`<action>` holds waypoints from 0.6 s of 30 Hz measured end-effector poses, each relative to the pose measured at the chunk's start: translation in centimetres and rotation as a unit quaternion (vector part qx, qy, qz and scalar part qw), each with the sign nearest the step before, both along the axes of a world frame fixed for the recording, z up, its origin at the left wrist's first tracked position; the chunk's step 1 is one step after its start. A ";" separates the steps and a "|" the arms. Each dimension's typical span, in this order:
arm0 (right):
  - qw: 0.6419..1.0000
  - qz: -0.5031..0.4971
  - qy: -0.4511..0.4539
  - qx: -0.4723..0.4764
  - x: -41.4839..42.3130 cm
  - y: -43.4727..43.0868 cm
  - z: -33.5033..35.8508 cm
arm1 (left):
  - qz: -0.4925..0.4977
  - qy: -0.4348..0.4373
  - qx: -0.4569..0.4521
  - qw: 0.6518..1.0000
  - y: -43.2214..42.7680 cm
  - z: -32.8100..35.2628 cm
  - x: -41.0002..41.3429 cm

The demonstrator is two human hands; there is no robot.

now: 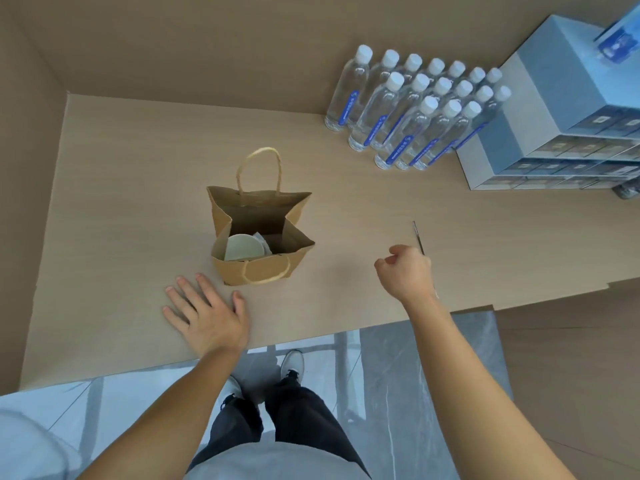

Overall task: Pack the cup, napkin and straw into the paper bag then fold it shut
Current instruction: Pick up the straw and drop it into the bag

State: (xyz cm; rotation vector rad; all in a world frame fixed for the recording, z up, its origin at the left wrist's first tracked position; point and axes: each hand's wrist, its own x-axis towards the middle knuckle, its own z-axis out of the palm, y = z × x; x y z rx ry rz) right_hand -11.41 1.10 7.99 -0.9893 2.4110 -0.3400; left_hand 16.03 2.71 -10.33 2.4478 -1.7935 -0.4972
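A brown paper bag [263, 270] with twine handles stands open on the table. Inside it sits a cup with a pale lid [244, 247], and a white napkin [265, 242] shows just behind the lid. My left hand [207, 315] lies flat on the table with fingers spread, just left of and in front of the bag, not touching it. My right hand [407, 271] is to the right of the bag, fingers curled around the lower end of a thin dark straw [418, 237] that sticks out past the knuckles.
Several clear water bottles [408, 109] with white caps stand at the back right. Stacked grey-blue boxes [554, 123] fill the right corner. A beige wall runs behind the wooden table [138, 174]. The table's front edge is near my body.
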 end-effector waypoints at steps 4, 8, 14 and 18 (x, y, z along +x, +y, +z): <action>0.998 -0.014 -0.007 0.057 -3.9 0.1 -3.1 | 0.041 -0.008 -0.009 0.999 -0.5 -1.0 -0.9; 0.996 -0.026 -0.003 0.087 -7.5 -0.2 -6.0 | 0.050 -0.019 -0.028 0.998 -0.5 -2.1 -0.7; 0.989 -0.036 0.045 0.140 -12.2 -0.7 -10.4 | 0.065 -0.058 -0.029 0.996 -0.4 -2.8 -0.7; 0.989 -0.019 0.114 0.097 -13.3 -0.1 -12.4 | 0.072 -0.066 -0.036 0.994 -0.3 -2.1 -0.9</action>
